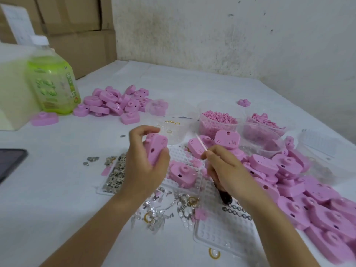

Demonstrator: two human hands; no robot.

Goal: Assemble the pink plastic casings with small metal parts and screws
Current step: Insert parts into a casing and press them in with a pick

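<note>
My left hand (146, 164) is held up with the back of it toward me, fingers and thumb curled round a pink casing (156, 148). My right hand (225, 170) is just beside it, not touching. Its thumb and forefinger pinch a thin tool (201, 143), whose dark handle sticks out under the palm. Both bare forearms reach in from below, angled toward each other.

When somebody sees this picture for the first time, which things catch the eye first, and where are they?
Pink plastic dominates: a big heap of casings along the right of the table and a smaller pile at the far left, beside a green bottle. In the centre, the left hand grips one casing while the right hand holds a thin tool.
</note>
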